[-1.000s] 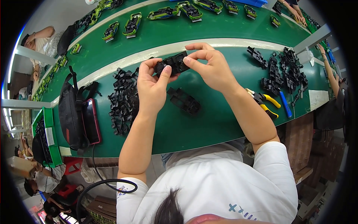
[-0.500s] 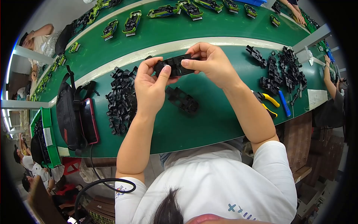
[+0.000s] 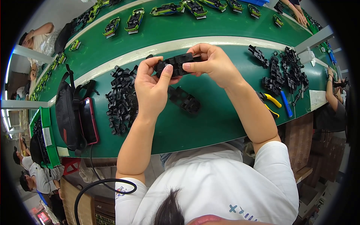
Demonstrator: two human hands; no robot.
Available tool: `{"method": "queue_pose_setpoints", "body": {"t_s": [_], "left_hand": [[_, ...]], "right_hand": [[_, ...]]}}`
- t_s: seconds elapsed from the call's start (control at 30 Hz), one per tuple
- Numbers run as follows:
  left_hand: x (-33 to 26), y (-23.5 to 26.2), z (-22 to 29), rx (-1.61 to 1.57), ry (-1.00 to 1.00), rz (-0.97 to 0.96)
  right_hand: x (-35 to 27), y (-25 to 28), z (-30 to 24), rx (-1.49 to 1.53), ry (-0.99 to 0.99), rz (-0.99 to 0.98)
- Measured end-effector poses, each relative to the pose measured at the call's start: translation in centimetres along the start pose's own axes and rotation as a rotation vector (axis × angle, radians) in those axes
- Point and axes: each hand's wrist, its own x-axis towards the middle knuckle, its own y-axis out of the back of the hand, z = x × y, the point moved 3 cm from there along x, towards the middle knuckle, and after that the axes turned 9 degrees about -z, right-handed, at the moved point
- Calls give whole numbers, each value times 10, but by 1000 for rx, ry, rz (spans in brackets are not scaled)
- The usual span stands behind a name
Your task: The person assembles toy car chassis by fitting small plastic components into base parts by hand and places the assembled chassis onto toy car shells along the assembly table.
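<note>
Up above the green tabletop (image 3: 210, 123), both hands are grasping a black plastic part (image 3: 176, 63): the left hand (image 3: 152, 88) is gripping its left end, the right hand (image 3: 213, 63) its right. Its long axis is lying left-right; fingers are hiding its ends. Similar black parts (image 3: 122, 99) are lying piled toward the left edge.

Black bag (image 3: 69, 112), phone (image 3: 89, 120), yellow-handled pliers (image 3: 270, 102).

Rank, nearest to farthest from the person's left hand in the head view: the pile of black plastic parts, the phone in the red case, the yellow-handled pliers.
1. The pile of black plastic parts, just to the left of the left hand.
2. The phone in the red case, farther left, beside the black bag.
3. The yellow-handled pliers, far off to the right, beyond the right forearm.
</note>
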Motion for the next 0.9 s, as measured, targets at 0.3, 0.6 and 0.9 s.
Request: {"method": "queue_pose_setpoints", "body": {"t_s": [0.3, 0.6, 0.9], "left_hand": [[0, 1, -2, 2, 32, 29], [0, 4, -1, -98, 127, 54], [8, 22, 3, -170, 162, 92]], "right_hand": [[1, 0, 2, -40, 15, 33], [3, 4, 3, 107, -75, -26], [-10, -10, -35, -730, 453, -28]]}}
